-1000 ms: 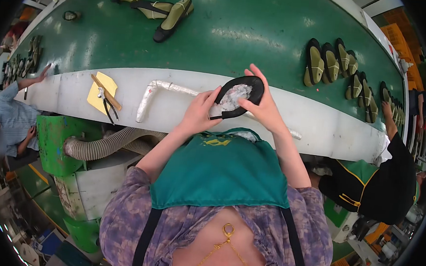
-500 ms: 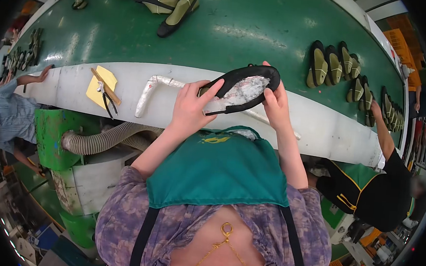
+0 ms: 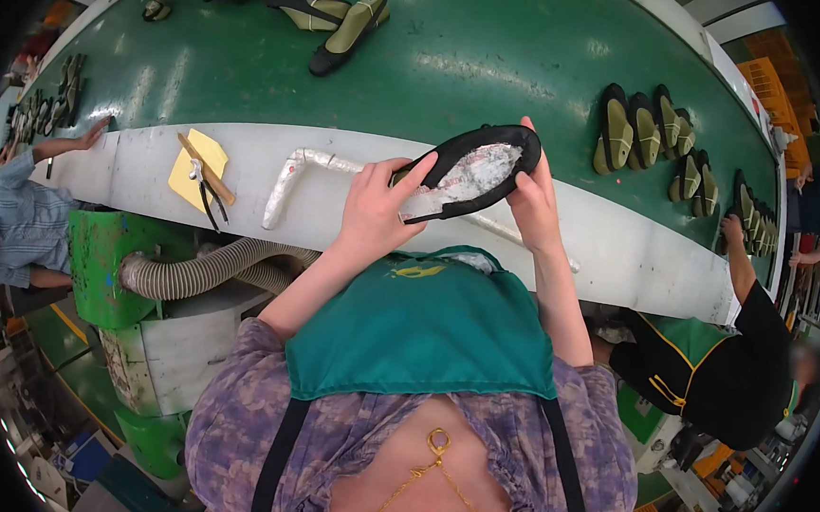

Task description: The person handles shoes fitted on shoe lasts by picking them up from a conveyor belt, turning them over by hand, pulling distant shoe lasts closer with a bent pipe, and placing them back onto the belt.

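Observation:
In front of my chest I hold a black shoe at a tilt, its rounded end toward the right. A mottled white and grey surface shows inside its black rim. My left hand grips the narrower end on the left, fingers wrapped on the rim. On the rounded end, my right hand is closed, with the thumb on the near edge and the fingers partly hidden behind. Below the shoe lies a bent rod in silvery wrapping on the pale ledge.
Pincers and a wooden-handled tool lie on yellow paper. Several black shoes on olive lasts stand on the green surface. A ribbed hose runs below the ledge. People work on both sides.
The shoe stays in both hands with hardly any shift. The right-hand person's arm has moved to the farther shoe row. Another hand has come to the small shoe at the far upper left.

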### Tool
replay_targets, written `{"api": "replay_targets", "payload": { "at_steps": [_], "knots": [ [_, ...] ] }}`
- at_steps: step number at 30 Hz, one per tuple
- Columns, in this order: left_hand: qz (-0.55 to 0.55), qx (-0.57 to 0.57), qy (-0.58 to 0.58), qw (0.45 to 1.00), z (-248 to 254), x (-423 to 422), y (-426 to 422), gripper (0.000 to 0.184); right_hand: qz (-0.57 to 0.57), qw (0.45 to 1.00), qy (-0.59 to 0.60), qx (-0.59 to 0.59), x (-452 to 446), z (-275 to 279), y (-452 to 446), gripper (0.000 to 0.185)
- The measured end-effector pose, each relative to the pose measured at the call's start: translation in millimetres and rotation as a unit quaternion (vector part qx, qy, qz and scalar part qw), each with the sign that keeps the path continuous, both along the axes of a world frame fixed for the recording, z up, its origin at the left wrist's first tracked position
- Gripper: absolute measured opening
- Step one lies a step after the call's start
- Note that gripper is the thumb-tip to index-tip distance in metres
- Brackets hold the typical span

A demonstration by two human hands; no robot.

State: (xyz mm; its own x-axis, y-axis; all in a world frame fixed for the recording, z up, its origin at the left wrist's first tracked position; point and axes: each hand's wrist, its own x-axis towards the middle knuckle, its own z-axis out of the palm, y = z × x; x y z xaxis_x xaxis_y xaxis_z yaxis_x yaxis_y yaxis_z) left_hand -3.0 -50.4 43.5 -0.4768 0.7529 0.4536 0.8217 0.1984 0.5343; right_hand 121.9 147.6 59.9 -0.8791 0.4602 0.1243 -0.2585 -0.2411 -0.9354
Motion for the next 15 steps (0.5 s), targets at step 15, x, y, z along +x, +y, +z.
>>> {"api": "replay_targets", "payload": {
  "at_steps": [15],
  "knots": [
    [-0.143, 0.126, -0.776, 0.602, -51, -20, 37, 0.06, -0.001, 0.986, -0.099, 0.134, -8, -7, -12, 0.076]
  ]
}}
